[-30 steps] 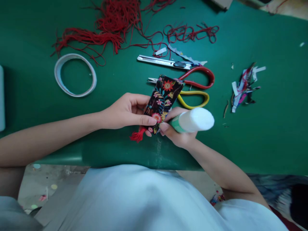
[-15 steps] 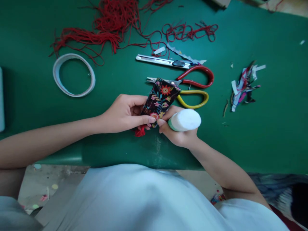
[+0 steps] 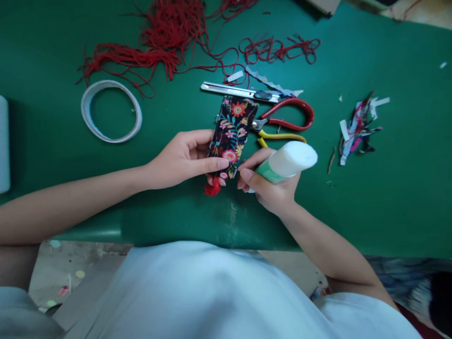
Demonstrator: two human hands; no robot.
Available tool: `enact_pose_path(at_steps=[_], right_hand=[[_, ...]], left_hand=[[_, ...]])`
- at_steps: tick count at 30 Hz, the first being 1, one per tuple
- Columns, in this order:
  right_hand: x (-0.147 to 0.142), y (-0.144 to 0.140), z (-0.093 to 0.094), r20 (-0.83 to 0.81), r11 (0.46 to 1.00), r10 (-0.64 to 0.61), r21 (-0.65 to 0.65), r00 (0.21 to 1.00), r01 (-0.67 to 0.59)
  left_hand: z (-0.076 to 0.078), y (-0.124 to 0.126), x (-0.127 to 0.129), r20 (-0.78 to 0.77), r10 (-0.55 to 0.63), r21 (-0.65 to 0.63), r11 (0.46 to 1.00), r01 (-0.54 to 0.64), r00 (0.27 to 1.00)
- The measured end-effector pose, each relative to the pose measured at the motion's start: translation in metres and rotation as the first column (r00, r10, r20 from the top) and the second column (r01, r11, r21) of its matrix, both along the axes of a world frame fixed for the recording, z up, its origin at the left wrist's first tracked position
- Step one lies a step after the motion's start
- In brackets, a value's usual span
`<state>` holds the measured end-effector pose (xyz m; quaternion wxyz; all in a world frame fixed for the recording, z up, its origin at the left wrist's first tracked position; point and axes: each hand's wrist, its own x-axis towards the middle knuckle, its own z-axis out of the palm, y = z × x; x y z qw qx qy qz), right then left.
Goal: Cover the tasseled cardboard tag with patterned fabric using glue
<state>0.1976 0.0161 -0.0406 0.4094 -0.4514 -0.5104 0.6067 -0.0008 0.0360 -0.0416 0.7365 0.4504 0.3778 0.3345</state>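
My left hand [image 3: 183, 159] pinches the lower end of a black floral fabric piece [image 3: 232, 133], thumb on top, with a small red tassel [image 3: 213, 188] hanging from its bottom. My right hand [image 3: 270, 186] grips a green glue stick with a white end [image 3: 287, 161], its tip pointing at the fabric's lower right edge. The fabric stands nearly upright over the green table [image 3: 388, 197], covering part of the scissors.
Red-and-yellow-handled scissors [image 3: 287, 125] and a metal utility knife [image 3: 242, 92] lie just beyond the fabric. A tape ring [image 3: 111, 110] sits at left, tangled red thread [image 3: 169, 42] at the back, and a pile of scraps [image 3: 358, 129] at right.
The fabric piece has swung from a rightward tilt to nearly upright. The glue stick has tipped so its white end points up and right.
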Motion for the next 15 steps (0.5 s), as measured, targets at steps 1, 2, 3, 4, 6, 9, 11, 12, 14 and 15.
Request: enact_pose_path(at_steps=[1, 2, 3, 4, 6, 9, 11, 12, 14, 15], right_hand=[[0.000, 0.000, 0.000, 0.005, 1.000, 0.002, 0.014, 1.000, -0.002], [0.000, 0.000, 0.000, 0.009, 1.000, 0.004, 0.030, 1.000, -0.004], [0.000, 0.000, 0.000, 0.013, 0.999, 0.003, 0.046, 1.000, -0.004], [0.001, -0.001, -0.001, 0.017, 0.998, 0.003, 0.058, 1.000, -0.004], [0.002, -0.001, -0.003, 0.042, 0.997, 0.003, 0.083, 0.999, -0.007], [0.007, -0.001, -0.007, 0.166, 0.982, -0.046, 0.190, 0.985, 0.014], [0.010, 0.001, -0.006, 0.283, 0.940, -0.120, 0.341, 0.952, 0.017], [0.011, 0.002, -0.005, 0.343, 0.909, -0.155, 0.417, 0.926, -0.002], [0.013, 0.005, -0.002, 0.445, 0.844, -0.214, 0.533, 0.870, -0.065], [0.013, 0.005, 0.000, 0.485, 0.823, -0.232, 0.561, 0.843, -0.096]], left_hand=[[-0.001, 0.000, 0.000, 0.013, 0.002, 0.004, 1.000, -0.002, 1.000], [-0.002, 0.001, -0.001, 0.028, 0.004, 0.006, 1.000, -0.004, 1.000], [-0.003, 0.001, -0.001, 0.039, 0.003, 0.003, 1.000, -0.003, 0.999], [-0.004, 0.000, -0.002, 0.046, 0.002, -0.002, 1.000, -0.001, 0.999], [-0.006, 0.000, -0.002, 0.050, 0.005, -0.013, 1.000, -0.004, 0.999], [-0.007, -0.001, -0.002, 0.023, 0.041, -0.018, 0.999, -0.040, 0.999], [-0.007, -0.003, -0.001, -0.020, 0.092, 0.009, 0.996, -0.092, 0.996], [-0.006, -0.003, -0.001, -0.046, 0.123, 0.033, 0.992, -0.122, 0.991], [-0.004, -0.005, 0.001, -0.090, 0.183, 0.090, 0.981, -0.175, 0.979], [-0.003, -0.006, 0.002, -0.108, 0.203, 0.115, 0.975, -0.191, 0.973]])
